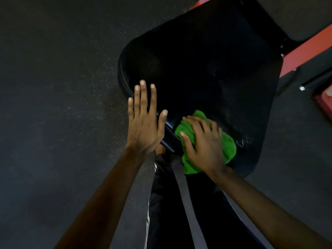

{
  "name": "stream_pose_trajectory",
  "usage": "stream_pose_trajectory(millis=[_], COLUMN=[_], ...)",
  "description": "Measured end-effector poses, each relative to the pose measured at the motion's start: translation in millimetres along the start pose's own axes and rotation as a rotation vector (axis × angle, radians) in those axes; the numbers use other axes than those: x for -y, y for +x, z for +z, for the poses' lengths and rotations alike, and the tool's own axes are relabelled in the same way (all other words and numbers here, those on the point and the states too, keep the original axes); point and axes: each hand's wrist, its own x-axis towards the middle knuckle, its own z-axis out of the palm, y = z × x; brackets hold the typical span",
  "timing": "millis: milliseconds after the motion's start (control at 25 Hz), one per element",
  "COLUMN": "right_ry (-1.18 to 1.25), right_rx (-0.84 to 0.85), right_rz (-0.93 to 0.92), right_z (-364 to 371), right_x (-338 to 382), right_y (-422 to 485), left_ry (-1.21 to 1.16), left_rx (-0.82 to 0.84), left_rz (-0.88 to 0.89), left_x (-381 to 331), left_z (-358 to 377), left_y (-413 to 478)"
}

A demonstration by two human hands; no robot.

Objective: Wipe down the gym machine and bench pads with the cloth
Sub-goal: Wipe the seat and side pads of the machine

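Head view: right hand (204,142) bunches the soft, light green cloth (228,146) on the black pad (206,60); left hand (145,121) spread flat, empty, beside the cloth.

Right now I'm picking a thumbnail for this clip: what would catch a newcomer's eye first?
The bright green cloth, bunched under the right hand at the near edge of the black pad, stands out most against the dark scene. Next comes the left hand, open with fingers spread, over the pad's left edge. The red frame at upper right adds the only other colour.
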Motion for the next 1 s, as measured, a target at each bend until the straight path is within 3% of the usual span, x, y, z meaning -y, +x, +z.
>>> stream_pose_trajectory(millis=[160,360,640,800,1000], right_ry=[0.014,0.034,0.025,0.040,0.084], right_rx=[0.018,0.026,0.015,0.053,0.054], right_rz=[-0.125,-0.024,-0.008,-0.114,-0.024], right_z=[-3.5,-12.9,-7.4,-12.1,-20.8], right_x=[-29.8,-105.5,-42.3,-75.1,-120.2], right_y=[-18.7,-75.8,-18.7,-39.3,-76.6], left_ry=[0.005,0.004,0.034,0.059,0.076], left_rx=[0.052,0.101,0.072,0.076,0.063], left_rz=[0.040,-0.007,-0.031,-0.035,-0.054], left_x=[-29.2,-46.0,-47.6,-46.8,-50.3], left_z=[8.6,16.9,26.3,27.3,26.8], left_y=[-22.8,-31.2,-29.8,-30.8,-30.5])
